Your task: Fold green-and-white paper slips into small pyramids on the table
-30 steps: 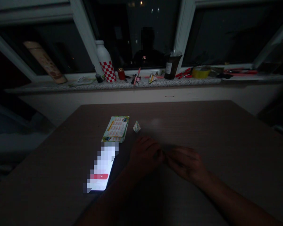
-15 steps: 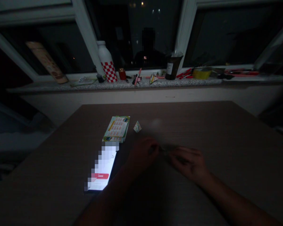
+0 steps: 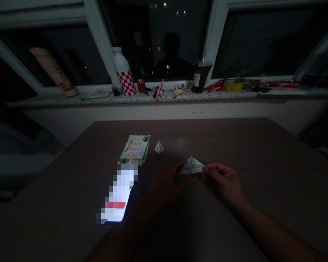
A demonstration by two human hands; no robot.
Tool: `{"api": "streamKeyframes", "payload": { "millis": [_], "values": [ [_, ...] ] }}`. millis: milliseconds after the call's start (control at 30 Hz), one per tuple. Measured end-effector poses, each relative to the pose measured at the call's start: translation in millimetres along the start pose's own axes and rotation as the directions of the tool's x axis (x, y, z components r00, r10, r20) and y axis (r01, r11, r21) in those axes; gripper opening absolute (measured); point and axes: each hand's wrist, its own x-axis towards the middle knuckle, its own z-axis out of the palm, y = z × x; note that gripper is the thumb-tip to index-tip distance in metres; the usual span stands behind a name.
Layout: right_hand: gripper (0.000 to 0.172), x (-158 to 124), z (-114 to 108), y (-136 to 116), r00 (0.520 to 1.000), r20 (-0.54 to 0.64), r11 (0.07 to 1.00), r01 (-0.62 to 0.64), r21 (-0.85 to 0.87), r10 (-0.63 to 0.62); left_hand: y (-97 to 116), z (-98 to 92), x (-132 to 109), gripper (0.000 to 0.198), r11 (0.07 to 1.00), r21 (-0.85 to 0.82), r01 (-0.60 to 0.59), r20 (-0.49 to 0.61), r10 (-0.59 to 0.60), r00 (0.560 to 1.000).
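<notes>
My right hand (image 3: 225,180) pinches the right corner of a folded paper triangle (image 3: 191,166), printed with small text and a yellow-orange band. The triangle's point faces up and away from me. Around its left corner, my left hand (image 3: 166,182) curves with thumb and fingers apart; in the dim light I cannot make out whether they touch the paper. A small folded paper piece (image 3: 159,147), diamond-shaped, stands on the table beyond my left hand. To its left lies a stack of printed calendar cards (image 3: 136,147).
A lit phone (image 3: 118,196) lies on the wooden table (image 3: 221,138) beside my left forearm. Along the granite windowsill (image 3: 98,99) stand a red-checked white bottle (image 3: 125,76), a small red jar (image 3: 141,86), a dark cup (image 3: 200,78) and a yellow tape roll (image 3: 233,85).
The paper between my hands, earlier a dark blur, now shows its flat printed triangular face. My left thumb and fingers have spread apart, while my right hand stays at its right corner.
</notes>
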Motion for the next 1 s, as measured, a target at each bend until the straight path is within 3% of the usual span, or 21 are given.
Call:
{"api": "streamKeyframes", "payload": {
  "millis": [167, 300, 367, 467, 633, 800, 1000],
  "values": [
    [0.015, 4, 3, 7, 0.986, -0.036, 0.944, -0.143, 0.296, 0.161, -3, 2.8, -1, 0.024, 0.984, 0.168, -0.065, -0.083, 0.08, 0.993],
    [0.017, 4, 4, 8, 0.975, -0.03, 0.918, -0.198, 0.343, 0.222, -7, 3.2, 2, 0.016, 0.983, 0.17, -0.07, -0.093, 0.087, 0.992],
    [0.02, 3, 3, 7, 0.981, -0.033, 0.949, -0.178, 0.26, 0.193, -7, 2.9, 4, 0.016, 0.985, 0.151, -0.078, -0.113, 0.096, 0.989],
    [0.026, 1, 1, 6, 0.998, -0.021, 0.997, -0.054, -0.046, 0.053, -7, 1.2, 6, 0.017, 0.991, 0.124, -0.054, -0.127, 0.07, 0.989],
    [0.029, -3, 0, 5, 0.985, 0.109, 0.861, 0.17, -0.479, -0.134, -5, -2.0, 10, 0.015, 0.996, 0.071, 0.062, -0.118, -0.053, 0.992],
    [0.03, -3, -1, 1, 0.962, 0.174, 0.73, 0.275, -0.626, -0.213, -2, -1.0, 9, 0.013, 0.988, 0.013, 0.152, -0.105, -0.149, 0.983],
    [0.027, -2, 0, 0, 0.952, 0.193, 0.67, 0.304, -0.677, -0.236, -3, 2.0, 6, 0.014, 0.991, 0.014, 0.133, -0.109, -0.13, 0.985]
  ]
}}
